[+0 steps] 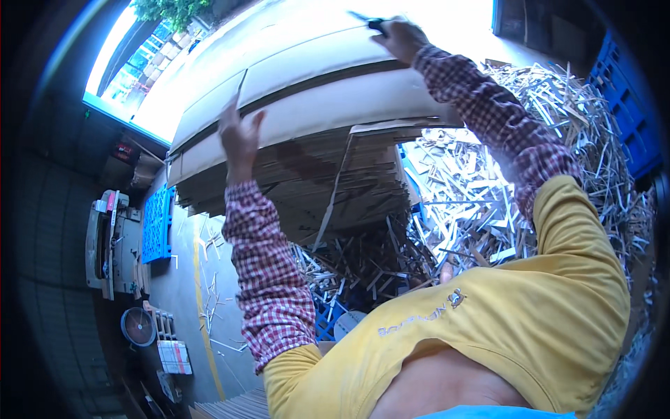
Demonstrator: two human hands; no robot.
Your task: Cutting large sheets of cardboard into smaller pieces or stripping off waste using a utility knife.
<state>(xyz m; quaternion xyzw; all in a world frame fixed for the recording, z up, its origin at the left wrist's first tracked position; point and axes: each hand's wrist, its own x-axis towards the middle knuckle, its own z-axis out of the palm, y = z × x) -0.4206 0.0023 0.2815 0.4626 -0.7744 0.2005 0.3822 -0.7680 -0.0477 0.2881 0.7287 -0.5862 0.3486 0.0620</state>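
Observation:
A stack of cardboard sheets (335, 105) lies in front of me, pale on top, with many layered edges facing me. Over its left part is my left hand (241, 140), thumb spread from the fingers, slightly blurred. A thin dark sliver (241, 87) rises by its fingertips; whether the hand touches it I cannot tell. At the far right of the stack, my right hand (403, 40) is closed round the black handle of a knife-like tool (377, 25), its thin end pointing left. Glare washes out the far sheets. A loose strip (335, 188) hangs down the stack's near side.
Cardboard offcuts (481, 195) pile up to the right and under the stack. A blue plastic crate (624, 105) stands at the far right, a blue pallet (159, 223) at the left. Farther left are a wheel (138, 327) and a yellow floor line (199, 300).

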